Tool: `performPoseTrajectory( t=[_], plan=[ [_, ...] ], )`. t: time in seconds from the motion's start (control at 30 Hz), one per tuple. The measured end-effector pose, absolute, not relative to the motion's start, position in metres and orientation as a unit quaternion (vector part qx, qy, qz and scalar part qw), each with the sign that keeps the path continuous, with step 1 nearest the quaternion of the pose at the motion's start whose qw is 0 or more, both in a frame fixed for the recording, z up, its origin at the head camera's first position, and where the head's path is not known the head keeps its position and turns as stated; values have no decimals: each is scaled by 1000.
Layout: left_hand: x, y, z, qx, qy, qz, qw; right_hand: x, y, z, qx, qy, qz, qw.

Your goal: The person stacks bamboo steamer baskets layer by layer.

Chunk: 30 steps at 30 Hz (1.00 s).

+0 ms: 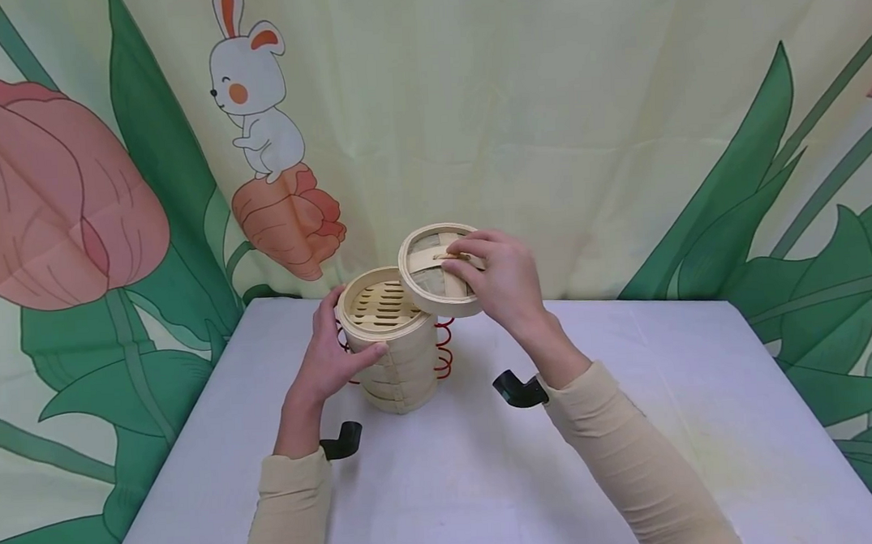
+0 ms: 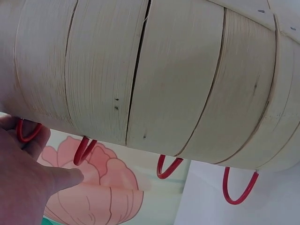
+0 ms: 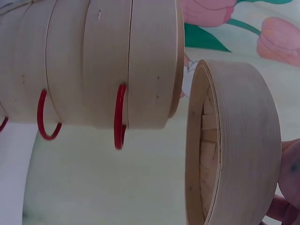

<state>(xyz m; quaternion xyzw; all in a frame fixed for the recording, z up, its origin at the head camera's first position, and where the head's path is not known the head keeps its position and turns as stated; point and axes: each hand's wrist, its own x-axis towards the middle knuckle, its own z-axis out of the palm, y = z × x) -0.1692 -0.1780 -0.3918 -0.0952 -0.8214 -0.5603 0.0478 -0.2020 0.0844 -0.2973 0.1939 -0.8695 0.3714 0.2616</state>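
Above the steamer stack [image 1: 395, 347], just right of its open top tier, the right hand's [image 1: 498, 281] fingertips pinch the strap handle on the woven lid [image 1: 436, 270], which hangs tilted with its near edge over the stack's rim. At the stack's left flank, the left hand [image 1: 330, 354] curls thumb and fingers round the upper tiers. Lifting well probably means levelling the lid and keeping that brace firm, since the stack stands on red wire loops [image 3: 120, 117] and could tip.
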Motion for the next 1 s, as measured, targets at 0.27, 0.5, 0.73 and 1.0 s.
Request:
performPoseTrajectory(
  t=[0.27, 0.5, 0.73, 1.0],
  plan=[
    [-173, -179, -394, -108, -819, -561, 60, -205, 61, -295, 218, -876, 354, 245],
    [-174, -180, -394, -112, -813, -568, 60, -203, 41, -295, 232, -881, 339, 234],
    [-174, -181, -394, -106, -821, -558, 53, -198, 26, -294, 230, -896, 313, 216],
    [-173, -181, -393, -98, -819, -564, 46, -197, 16, -295, 232, -903, 294, 209]
  ],
)
